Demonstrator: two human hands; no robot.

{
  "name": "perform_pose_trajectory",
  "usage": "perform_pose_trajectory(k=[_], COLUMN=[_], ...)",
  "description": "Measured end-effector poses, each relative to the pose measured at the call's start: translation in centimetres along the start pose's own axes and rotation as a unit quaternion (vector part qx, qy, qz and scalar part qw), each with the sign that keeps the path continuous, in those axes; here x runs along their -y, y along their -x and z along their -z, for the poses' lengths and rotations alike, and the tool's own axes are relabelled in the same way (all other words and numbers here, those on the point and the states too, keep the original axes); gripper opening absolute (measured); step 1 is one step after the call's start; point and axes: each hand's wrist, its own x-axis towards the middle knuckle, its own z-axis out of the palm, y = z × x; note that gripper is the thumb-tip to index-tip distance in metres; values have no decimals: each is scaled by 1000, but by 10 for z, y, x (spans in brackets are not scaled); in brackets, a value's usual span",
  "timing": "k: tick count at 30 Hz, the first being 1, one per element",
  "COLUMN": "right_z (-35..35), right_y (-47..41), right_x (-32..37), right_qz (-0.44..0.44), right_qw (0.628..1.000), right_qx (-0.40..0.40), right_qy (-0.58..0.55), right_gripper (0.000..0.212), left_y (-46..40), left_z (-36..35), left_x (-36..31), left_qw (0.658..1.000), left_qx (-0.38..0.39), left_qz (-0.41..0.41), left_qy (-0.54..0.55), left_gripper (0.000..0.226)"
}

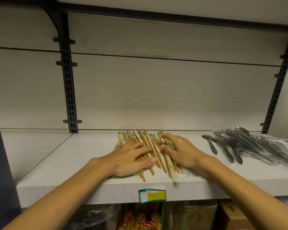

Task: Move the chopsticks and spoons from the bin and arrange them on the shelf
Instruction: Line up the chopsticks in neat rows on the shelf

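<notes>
Left hand (131, 159): palm down, fingers straight, pressing flat on the pile. Right hand (181, 151): beside it, thumbs a little apart, fingers spread and slightly bent, resting on the same pile. Beneath both hands: loose tan wooden chopsticks (154, 146), some in pale paper or clear green-edged sleeves, long axes running from the pale wood-grain shelf (73, 165) front edge toward the back panel, fanned slightly. Right of the right hand, well apart: grey metal spoons (249, 145) in clear wrap, bowls pointing away. Below the hands: green-and-yellow price label (152, 195).
</notes>
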Motion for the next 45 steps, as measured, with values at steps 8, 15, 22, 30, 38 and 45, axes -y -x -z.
perform_pose_trajectory(k=[8, 15, 22, 30, 38, 45], right_z=[-4, -11, 6, 14, 12, 7], right_y=[8, 7, 19, 35, 32, 28], right_x=[8, 26, 20, 0, 5, -3], right_qz=[21, 54, 38, 60, 68, 34], right_qw=[994, 996, 992, 996, 995, 988], right_qx=[103, 31, 122, 60, 66, 152], right_qy=[-12, 70, 4, 14, -33, -14], right_gripper=[70, 54, 69, 59, 60, 56], left_y=[-13, -3, -2, 10, 5, 2], left_z=[4, 9, -1, 6, 4, 1], left_x=[2, 6, 11, 8, -2, 10], left_qw=[997, 981, 997, 993, 990, 997], left_qx=[-34, -167, -65, -83, -109, -57], left_qz=[2, 52, -9, -25, -46, -2], left_qy=[63, -81, 48, 80, 80, 50], left_gripper=[62, 41, 68, 27, 25, 36])
